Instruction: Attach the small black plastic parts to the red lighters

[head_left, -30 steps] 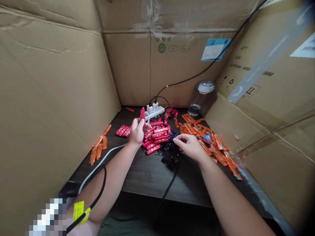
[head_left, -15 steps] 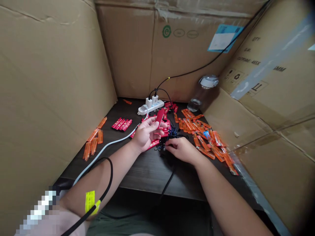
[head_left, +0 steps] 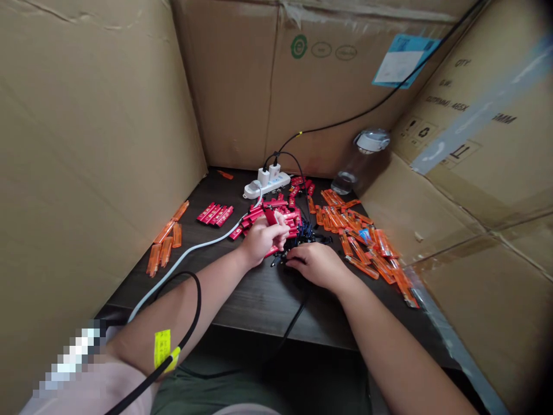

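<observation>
**Two hands at a heap of small parts on a dark table**

Compared with half a second ago, the left hand (head_left: 263,239) has dropped lower and turned palm-down. The red stick (head_left: 271,217) it held tilted above the heap now pokes up only a little from its fingers, just over the red pile (head_left: 283,203). The fingers are closed round the stick's lower end, so the stick sits at the far edge of the grip, touching or nearly touching the pile.

The right hand (head_left: 317,266) has stayed put, its fingertips curled down onto the near edge of the black bundle (head_left: 303,233) of small connectors. Whether it pinches one cannot be told.

An orange pile (head_left: 354,227) spreads to the right of the bundle, and a row of four red sticks (head_left: 215,213) lies apart on the left. A clear bottle (head_left: 360,161) with a white lid leans at the cardboard wall (head_left: 99,144), with what looks like a little clear liquid at its base. A white power strip (head_left: 265,185) lies behind the pile on the table (head_left: 259,300).
</observation>
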The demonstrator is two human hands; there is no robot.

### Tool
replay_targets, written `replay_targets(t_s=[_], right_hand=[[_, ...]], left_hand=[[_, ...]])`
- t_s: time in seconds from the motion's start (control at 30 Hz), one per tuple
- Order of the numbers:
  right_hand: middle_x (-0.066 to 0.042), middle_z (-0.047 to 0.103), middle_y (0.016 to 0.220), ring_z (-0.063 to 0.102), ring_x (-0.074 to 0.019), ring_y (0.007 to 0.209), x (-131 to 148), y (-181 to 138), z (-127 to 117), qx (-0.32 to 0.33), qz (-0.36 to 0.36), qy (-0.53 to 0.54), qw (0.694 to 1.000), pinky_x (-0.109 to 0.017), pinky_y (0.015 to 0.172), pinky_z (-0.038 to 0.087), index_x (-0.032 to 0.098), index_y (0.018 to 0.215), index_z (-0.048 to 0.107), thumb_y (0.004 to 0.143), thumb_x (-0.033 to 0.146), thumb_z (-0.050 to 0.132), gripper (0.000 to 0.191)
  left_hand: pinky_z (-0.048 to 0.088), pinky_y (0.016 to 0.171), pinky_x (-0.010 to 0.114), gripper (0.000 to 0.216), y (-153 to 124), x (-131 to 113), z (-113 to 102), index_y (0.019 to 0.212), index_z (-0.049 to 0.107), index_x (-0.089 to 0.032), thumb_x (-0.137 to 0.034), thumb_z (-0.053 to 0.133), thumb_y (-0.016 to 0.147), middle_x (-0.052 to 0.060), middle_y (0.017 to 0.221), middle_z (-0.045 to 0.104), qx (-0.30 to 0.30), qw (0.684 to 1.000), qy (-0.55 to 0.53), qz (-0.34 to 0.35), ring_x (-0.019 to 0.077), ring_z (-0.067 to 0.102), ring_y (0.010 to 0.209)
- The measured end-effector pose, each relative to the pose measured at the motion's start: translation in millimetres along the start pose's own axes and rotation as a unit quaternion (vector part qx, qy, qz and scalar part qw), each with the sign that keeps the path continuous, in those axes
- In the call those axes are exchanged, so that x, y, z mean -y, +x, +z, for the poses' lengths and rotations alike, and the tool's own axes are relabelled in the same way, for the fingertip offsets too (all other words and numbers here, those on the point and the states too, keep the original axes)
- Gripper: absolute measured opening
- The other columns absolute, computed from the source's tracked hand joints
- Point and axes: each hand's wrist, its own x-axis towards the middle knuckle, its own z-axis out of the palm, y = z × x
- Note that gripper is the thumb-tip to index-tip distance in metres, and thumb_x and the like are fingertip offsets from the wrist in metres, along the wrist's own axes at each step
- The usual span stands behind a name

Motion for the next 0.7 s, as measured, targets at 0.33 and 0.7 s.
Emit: replay_targets(t_s=[0.33, 0.7], right_hand=[[-0.003, 0.066, 0.090, 0.064, -0.0166, 0.079, 2.2, -0.9, -2.2, 0.016, -0.009, -0.067, 0.998, -0.025, 0.059, 0.037, 0.032, 0.103, 0.072, 0.090, 0.035, 0.056, 0.021], [-0.009, 0.060, 0.107, 0.061, -0.0184, 0.089, -5.3, -7.2, -10.1, -0.161, -0.023, 0.030, 0.986, -0.028, 0.075, 0.047, 0.019, 0.099, 0.065, 0.094, 0.029, 0.047, 0.021]], left_hand=[[0.040, 0.047, 0.022, 0.038, 5.2, 10.9, -1.3, 0.056, 0.059, -0.013, -0.046, 0.065, 0.075, 0.001, 0.052, 0.056, -0.058, 0.984, 0.169, 0.016, 0.0087, 0.050, 0.047], [0.037, 0.048, 0.022, 0.030, 5.4, 10.8, -8.2, 0.054, 0.059, -0.014, -0.034, 0.062, 0.076, -0.001, 0.050, 0.053, -0.053, 0.935, 0.344, 0.072, 0.0107, 0.047, 0.051]])
